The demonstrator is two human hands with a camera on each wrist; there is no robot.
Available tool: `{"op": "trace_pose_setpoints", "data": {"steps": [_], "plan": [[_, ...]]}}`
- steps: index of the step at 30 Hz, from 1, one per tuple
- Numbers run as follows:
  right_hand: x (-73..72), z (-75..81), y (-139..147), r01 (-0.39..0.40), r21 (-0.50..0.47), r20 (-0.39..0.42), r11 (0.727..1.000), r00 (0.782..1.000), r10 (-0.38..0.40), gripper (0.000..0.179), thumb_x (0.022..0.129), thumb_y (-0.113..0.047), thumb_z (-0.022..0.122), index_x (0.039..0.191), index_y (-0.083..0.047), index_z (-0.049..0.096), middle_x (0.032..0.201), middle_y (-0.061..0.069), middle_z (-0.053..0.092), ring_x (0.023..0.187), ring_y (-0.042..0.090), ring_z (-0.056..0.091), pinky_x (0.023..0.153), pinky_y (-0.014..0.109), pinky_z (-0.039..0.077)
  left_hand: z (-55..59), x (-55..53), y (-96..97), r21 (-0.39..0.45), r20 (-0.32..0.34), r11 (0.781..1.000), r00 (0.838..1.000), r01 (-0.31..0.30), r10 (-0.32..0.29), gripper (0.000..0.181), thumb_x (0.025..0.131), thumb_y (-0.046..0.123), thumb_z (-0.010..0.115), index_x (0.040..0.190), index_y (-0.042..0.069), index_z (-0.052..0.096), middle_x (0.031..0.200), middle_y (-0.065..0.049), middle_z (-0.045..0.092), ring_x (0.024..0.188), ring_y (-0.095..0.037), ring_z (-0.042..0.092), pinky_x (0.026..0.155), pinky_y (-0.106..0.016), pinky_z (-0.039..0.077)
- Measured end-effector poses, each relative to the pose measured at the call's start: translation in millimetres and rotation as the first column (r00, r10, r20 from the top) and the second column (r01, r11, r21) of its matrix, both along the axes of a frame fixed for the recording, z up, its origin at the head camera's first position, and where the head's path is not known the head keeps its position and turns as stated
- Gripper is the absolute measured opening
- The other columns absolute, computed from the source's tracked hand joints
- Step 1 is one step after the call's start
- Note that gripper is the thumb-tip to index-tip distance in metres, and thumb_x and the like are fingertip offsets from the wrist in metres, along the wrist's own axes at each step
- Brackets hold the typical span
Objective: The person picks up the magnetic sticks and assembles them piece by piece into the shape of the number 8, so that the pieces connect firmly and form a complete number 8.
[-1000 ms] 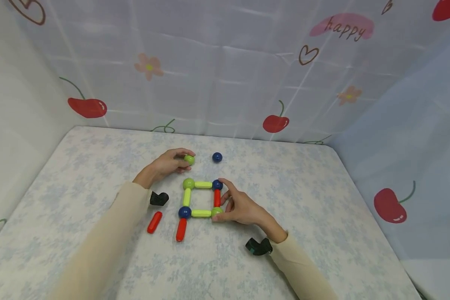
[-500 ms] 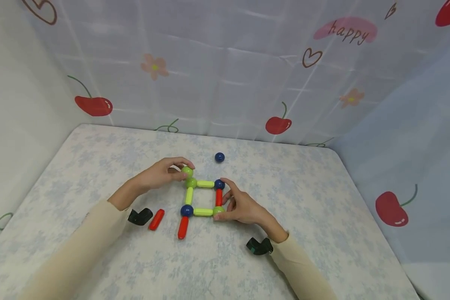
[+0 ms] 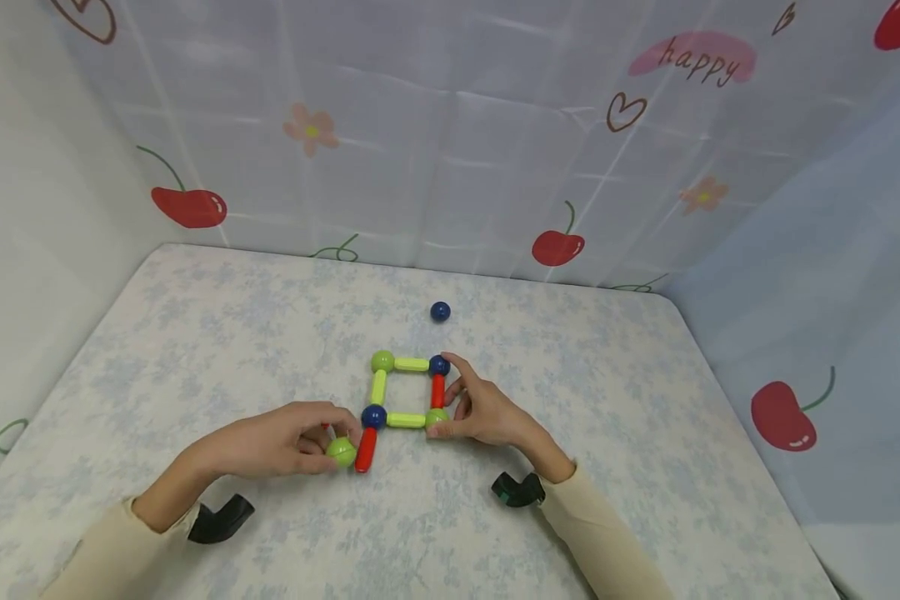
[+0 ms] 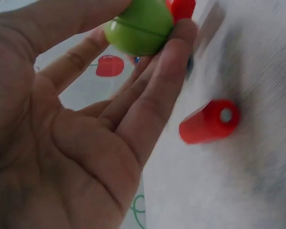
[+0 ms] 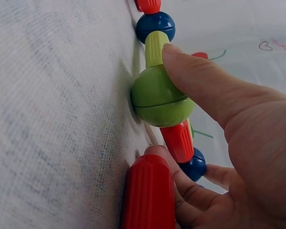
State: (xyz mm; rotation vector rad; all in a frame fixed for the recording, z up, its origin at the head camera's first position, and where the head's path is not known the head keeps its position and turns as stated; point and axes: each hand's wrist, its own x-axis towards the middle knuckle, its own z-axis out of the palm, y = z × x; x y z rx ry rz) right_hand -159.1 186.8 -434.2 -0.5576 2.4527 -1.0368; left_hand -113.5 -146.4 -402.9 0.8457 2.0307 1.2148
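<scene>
Beside the lower left corner of a square of magnetic rods and balls, my left hand [image 3: 292, 440] pinches a loose green ball [image 3: 341, 452] between thumb and fingers. The square has yellow-green rods [image 3: 407, 421], one red side rod [image 3: 438, 392], and green and blue balls at its corners. From its near blue ball [image 3: 373, 417] a red rod [image 3: 365, 450] sticks out toward me, close to the held ball. At the right side my right hand [image 3: 487, 414] grips the square, thumb on the near green corner ball [image 5: 162, 98], index finger at the far blue ball [image 3: 438, 366].
A blue ball [image 3: 440, 312] lies alone beyond the square. In the left wrist view a loose red rod [image 4: 209, 121] lies on the table under my left hand. The right wrist view shows another red rod [image 5: 148, 193] close to my right fingers. Patterned cloth walls surround the table.
My left hand has carried the green ball from behind the square, past its far left corner, toward me to the near red rod. The right hand has stayed on the square.
</scene>
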Motion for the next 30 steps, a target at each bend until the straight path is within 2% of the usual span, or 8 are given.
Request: {"op": "trace_pose_setpoints", "data": {"steps": [3, 6, 12, 15, 22, 24, 26, 30], "plan": [[-0.2, 0.9, -0.2, 0.002, 0.001, 0.004, 1.000, 1.000, -0.002, 0.107, 0.082, -0.034, 0.085, 0.160, -0.020, 0.013, 0.115, 0.009, 0.061, 0.075, 0.013, 0.062, 0.072, 0.029, 0.052, -4.6, 9.4, 2.2, -0.001, 0.045, 0.999, 0.998, 0.046, -0.046, 0.029, 0.096, 0.020, 0.070, 0.123, 0.014, 0.062, 0.120, -0.005, 0.061, 0.098, -0.013, 0.064, 0.085, -0.025, 0.055], [-1.0, 1.5, 0.3, 0.009, 0.004, 0.018, 1.000, 1.000, -0.009, 0.107, 0.081, -0.035, 0.085, 0.160, -0.021, 0.014, 0.116, 0.009, 0.061, 0.076, 0.014, 0.062, 0.072, 0.030, 0.052, -9.5, 15.0, 6.4, -0.007, 0.054, 0.998, 0.997, 0.061, -0.061, 0.034, 0.096, 0.023, 0.070, 0.127, 0.016, 0.060, 0.114, -0.003, 0.062, 0.095, -0.010, 0.065, 0.082, -0.025, 0.055], [-6.5, 0.9, 2.9, 0.010, 0.009, 0.034, 1.000, 0.999, -0.010, 0.106, 0.082, -0.035, 0.084, 0.160, -0.023, 0.013, 0.116, 0.008, 0.061, 0.079, 0.015, 0.063, 0.072, 0.032, 0.052, -21.1, 17.8, 13.2, -0.023, -0.020, 0.999, 0.999, 0.028, -0.029, 0.051, 0.094, 0.026, 0.071, 0.141, 0.018, 0.053, 0.105, -0.001, 0.060, 0.085, -0.007, 0.063, 0.076, -0.025, 0.054], [-10.4, 0.8, 3.2, 0.010, 0.007, 0.025, 1.000, 1.000, -0.011, 0.106, 0.082, -0.034, 0.084, 0.161, -0.023, 0.013, 0.113, 0.007, 0.063, 0.080, 0.015, 0.063, 0.074, 0.032, 0.051, -24.6, 17.0, 16.4, -0.035, -0.043, 0.999, 0.999, 0.009, -0.010, 0.053, 0.095, 0.028, 0.070, 0.144, 0.019, 0.051, 0.104, 0.000, 0.060, 0.082, -0.007, 0.061, 0.074, -0.024, 0.052], [-10.8, 5.5, 3.0, 0.030, 0.025, 0.006, 0.999, 1.000, -0.030, 0.110, 0.082, -0.036, 0.084, 0.161, -0.016, 0.010, 0.115, 0.006, 0.064, 0.082, 0.013, 0.064, 0.079, 0.032, 0.052, -25.9, 17.5, 22.4, -0.072, -0.048, 0.996, 0.998, -0.045, 0.041, 0.052, 0.097, 0.029, 0.068, 0.144, 0.014, 0.052, 0.101, 0.001, 0.060, 0.080, -0.008, 0.060, 0.072, -0.024, 0.051], [-7.0, 9.7, 6.2, 0.053, 0.060, -0.010, 0.997, 0.999, -0.053, 0.108, 0.081, -0.038, 0.084, 0.160, -0.014, 0.015, 0.117, 0.005, 0.064, 0.085, 0.013, 0.063, 0.080, 0.032, 0.052, -26.2, 18.3, 23.3, -0.078, -0.050, 0.996, 0.998, -0.052, 0.048, 0.051, 0.097, 0.030, 0.068, 0.143, 0.013, 0.053, 0.099, 0.001, 0.059, 0.080, -0.008, 0.060, 0.072, -0.024, 0.051], [-1.5, 14.6, 11.7, 0.074, 0.105, -0.031, 0.992, 0.997, -0.071, 0.100, 0.081, -0.039, 0.084, 0.158, -0.013, 0.025, 0.117, 0.003, 0.064, 0.088, 0.013, 0.062, 0.081, 0.033, 0.052, -26.4, 18.9, 24.3, -0.080, -0.054, 0.995, 0.997, -0.057, 0.052, 0.050, 0.097, 0.031, 0.068, 0.141, 0.013, 0.053, 0.098, 0.002, 0.059, 0.080, -0.008, 0.060, 0.072, -0.024, 0.051], [11.6, 21.9, 24.9, 0.062, 0.194, -0.073, 0.979, 0.996, -0.048, 0.068, 0.081, -0.035, 0.085, 0.137, -0.010, 0.055, 0.112, 0.001, 0.065, 0.089, 0.014, 0.060, 0.078, 0.032, 0.051, -25.9, 21.0, 25.8, -0.076, -0.065, 0.995, 0.996, -0.064, 0.059, 0.049, 0.096, 0.032, 0.069, 0.140, 0.014, 0.055, 0.098, 0.002, 0.059, 0.079, -0.008, 0.059, 0.072, -0.024, 0.051]]}}
